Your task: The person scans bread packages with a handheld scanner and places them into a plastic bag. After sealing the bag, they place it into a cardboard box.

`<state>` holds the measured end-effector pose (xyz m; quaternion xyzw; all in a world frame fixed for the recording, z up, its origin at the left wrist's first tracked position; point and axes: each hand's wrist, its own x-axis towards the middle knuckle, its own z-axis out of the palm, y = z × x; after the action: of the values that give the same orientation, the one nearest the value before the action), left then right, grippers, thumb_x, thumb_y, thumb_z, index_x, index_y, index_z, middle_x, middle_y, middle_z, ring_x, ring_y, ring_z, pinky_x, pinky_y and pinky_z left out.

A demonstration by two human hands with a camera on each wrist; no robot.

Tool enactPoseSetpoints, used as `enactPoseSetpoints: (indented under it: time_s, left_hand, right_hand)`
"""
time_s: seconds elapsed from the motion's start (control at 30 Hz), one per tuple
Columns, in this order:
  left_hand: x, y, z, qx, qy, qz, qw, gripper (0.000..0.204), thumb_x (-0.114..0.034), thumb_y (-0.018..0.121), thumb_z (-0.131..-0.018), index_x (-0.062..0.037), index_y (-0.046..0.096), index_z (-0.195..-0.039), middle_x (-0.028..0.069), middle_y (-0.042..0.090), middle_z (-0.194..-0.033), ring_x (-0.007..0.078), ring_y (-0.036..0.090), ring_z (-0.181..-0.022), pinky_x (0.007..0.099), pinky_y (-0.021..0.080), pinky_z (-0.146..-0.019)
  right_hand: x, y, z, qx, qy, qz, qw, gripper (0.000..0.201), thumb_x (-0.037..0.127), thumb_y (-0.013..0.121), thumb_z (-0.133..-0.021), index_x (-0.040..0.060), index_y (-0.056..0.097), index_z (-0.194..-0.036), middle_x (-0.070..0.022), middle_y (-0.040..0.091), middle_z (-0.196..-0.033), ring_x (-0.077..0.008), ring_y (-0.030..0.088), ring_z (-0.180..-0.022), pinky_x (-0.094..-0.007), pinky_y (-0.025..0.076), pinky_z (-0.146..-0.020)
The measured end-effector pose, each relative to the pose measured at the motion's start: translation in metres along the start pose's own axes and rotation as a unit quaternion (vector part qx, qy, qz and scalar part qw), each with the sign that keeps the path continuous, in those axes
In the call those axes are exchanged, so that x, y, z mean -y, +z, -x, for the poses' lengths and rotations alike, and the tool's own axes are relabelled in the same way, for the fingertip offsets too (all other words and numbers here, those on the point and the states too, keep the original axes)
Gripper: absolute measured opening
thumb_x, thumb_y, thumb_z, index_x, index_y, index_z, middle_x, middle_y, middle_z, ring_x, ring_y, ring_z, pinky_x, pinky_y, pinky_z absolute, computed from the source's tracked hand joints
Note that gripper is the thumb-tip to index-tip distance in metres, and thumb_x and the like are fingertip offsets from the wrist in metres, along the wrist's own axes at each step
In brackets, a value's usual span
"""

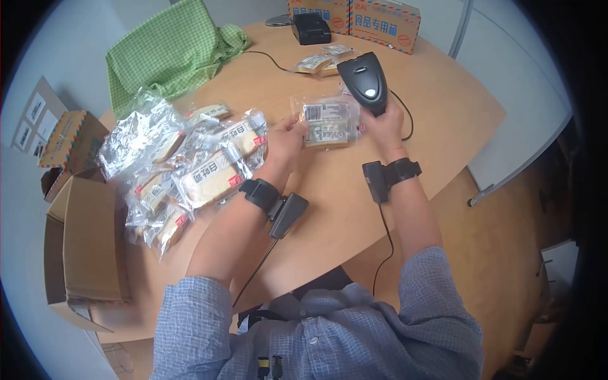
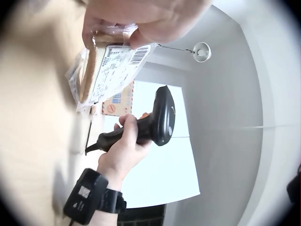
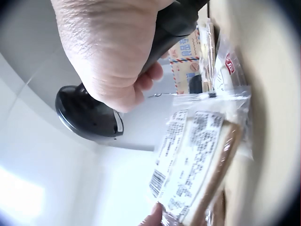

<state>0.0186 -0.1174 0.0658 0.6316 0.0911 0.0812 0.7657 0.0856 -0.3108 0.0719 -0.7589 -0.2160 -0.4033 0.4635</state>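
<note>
My left hand (image 1: pixel 285 143) pinches one end of a clear bag of sliced bread (image 1: pixel 328 131), its printed label and barcode turned upward. In the left wrist view the thumb and fingers grip the wrapper of that bread (image 2: pixel 101 77) near the barcode. My right hand (image 1: pixel 385 124) grips the handle of a black barcode scanner (image 1: pixel 365 81), fingers curled round it. The scanner's head is raised beside the bread and apart from it. In the right wrist view the scanner (image 3: pixel 87 113) is partly hidden by the hand, and the label side of the bread (image 3: pixel 197 165) shows below.
A heap of bagged bread (image 1: pixel 209 180) lies left of my left hand. Several more packs (image 1: pixel 316 62) lie beyond the scanner. An open cardboard box (image 1: pixel 95 244) stands at the left edge, a green checked cloth (image 1: pixel 158 54) behind the heap, and printed boxes (image 1: pixel 383 25) at the back.
</note>
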Motion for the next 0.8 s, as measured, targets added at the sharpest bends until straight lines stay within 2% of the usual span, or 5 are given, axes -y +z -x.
enactPoseSetpoints:
  time_s: [0.1, 0.2, 0.47, 0.6, 0.8]
  left_hand:
    - [-0.015, -0.017, 0.046, 0.008, 0.024, 0.078, 0.997, 0.026, -0.008, 0.052, -0.086, 0.0003, 0.055, -0.111, 0.0029, 0.059, -0.079, 0.007, 0.05, -0.06, 0.0211, 0.039, -0.052]
    - [-0.027, -0.046, 0.087, 0.001, 0.034, 0.091, 0.995, 0.023, -0.009, 0.053, -0.087, -0.0052, 0.053, -0.109, -0.0014, 0.057, -0.08, 0.0055, 0.049, -0.063, 0.0202, 0.04, -0.055]
    - [-0.013, -0.098, 0.139, -0.031, 0.049, 0.123, 0.991, 0.021, -0.011, 0.058, -0.085, -0.007, 0.054, -0.105, -0.0041, 0.055, -0.081, 0.0034, 0.048, -0.064, 0.0202, 0.039, -0.052]
    - [-0.02, -0.105, 0.161, -0.055, 0.06, 0.105, 0.991, 0.025, -0.012, 0.057, -0.086, -0.0069, 0.053, -0.11, -0.0038, 0.056, -0.082, 0.0035, 0.049, -0.065, 0.0205, 0.041, -0.054]
    - [-0.013, -0.159, 0.186, -0.064, 0.136, 0.092, 0.984, 0.029, -0.015, 0.055, -0.087, -0.0053, 0.051, -0.114, -0.005, 0.052, -0.078, 0.0025, 0.044, -0.06, 0.0192, 0.036, -0.051]
  right_hand:
    - [0.034, -0.032, 0.017, 0.112, 0.009, -0.028, 0.993, 0.035, 0.011, 0.067, -0.063, 0.0041, 0.058, -0.096, -0.0152, 0.062, -0.078, -0.0337, 0.06, -0.07, -0.0371, 0.048, -0.062]
    - [0.071, -0.051, 0.037, 0.164, -0.095, 0.004, 0.982, 0.037, 0.007, 0.068, -0.062, 0.0039, 0.058, -0.098, -0.015, 0.063, -0.086, -0.032, 0.061, -0.078, -0.0357, 0.048, -0.068]
    - [0.133, -0.036, 0.068, 0.33, -0.17, -0.008, 0.929, 0.038, 0.003, 0.068, -0.062, 0.0051, 0.058, -0.099, -0.0134, 0.062, -0.091, -0.0313, 0.059, -0.086, -0.0354, 0.047, -0.072]
    - [0.148, -0.034, 0.073, 0.333, -0.212, 0.003, 0.919, 0.037, 0.002, 0.068, -0.062, 0.0046, 0.058, -0.098, -0.013, 0.062, -0.091, -0.0314, 0.059, -0.086, -0.0356, 0.048, -0.071]
    - [0.133, -0.059, 0.07, 0.234, -0.21, 0.006, 0.949, 0.045, 0.002, 0.066, -0.063, 0.0052, 0.056, -0.107, -0.0154, 0.061, -0.096, -0.0329, 0.059, -0.087, -0.0353, 0.048, -0.074]
